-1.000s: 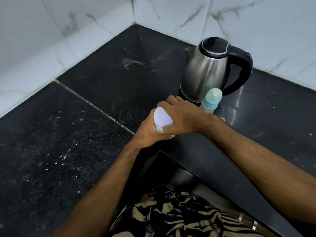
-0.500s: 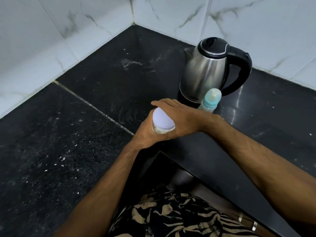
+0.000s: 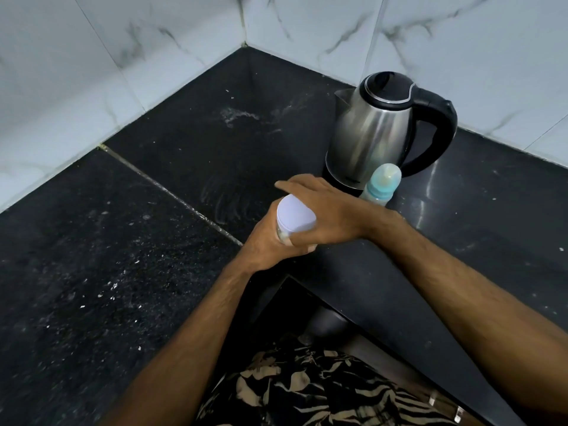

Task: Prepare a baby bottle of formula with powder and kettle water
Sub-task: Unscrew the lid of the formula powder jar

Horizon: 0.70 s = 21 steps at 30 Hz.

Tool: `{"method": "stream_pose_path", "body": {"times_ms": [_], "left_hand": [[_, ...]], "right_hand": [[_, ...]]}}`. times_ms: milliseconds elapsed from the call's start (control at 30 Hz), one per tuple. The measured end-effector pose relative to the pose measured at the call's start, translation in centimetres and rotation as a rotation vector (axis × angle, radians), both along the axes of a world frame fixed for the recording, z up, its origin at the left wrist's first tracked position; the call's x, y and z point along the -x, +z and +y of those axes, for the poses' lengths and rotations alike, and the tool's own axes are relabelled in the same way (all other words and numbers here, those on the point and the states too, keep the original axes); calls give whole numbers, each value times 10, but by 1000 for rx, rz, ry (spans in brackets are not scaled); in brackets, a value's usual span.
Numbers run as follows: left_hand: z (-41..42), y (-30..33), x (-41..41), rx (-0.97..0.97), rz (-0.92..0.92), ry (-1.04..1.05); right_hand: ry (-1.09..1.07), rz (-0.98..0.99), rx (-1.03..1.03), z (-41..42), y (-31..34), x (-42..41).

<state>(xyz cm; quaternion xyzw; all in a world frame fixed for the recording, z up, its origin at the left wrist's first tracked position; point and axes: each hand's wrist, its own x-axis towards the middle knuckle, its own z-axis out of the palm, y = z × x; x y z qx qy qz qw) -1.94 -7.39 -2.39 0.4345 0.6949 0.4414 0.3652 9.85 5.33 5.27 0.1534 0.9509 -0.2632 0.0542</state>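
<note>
- A black speckled stone counter (image 3: 92, 272) fills a corner under white marbled wall tiles (image 3: 307, 23).
- Its back-left stretch lies bare; a steel kettle (image 3: 373, 133) stands toward the back-right wall, with a capped baby bottle (image 3: 381, 186) just in front.
- Near the counter's inner front corner, the left hand (image 3: 267, 244) grips a white-lidded jar (image 3: 294, 217); the right hand (image 3: 325, 210) curls over its lid.

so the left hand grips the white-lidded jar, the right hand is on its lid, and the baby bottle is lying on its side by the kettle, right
Not quite: the head view shows the baby bottle standing upright beside the kettle, not lying down. The rest holds: the left hand grips the jar and the right hand is on its lid.
</note>
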Motion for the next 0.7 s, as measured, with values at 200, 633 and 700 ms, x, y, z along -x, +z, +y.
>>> {"method": "stream_pose_path", "body": {"times_ms": [200,633,700], "left_hand": [[-1,1,1,-5,0,21],[0,3,-1,27,-20,7],[0,3,-1,14,-22,-4]], "right_hand": [[-165,-36,-385,-11,-7,3],[102,-47,-138,4,9,5],[90,-52,-97,5,9,3]]}}
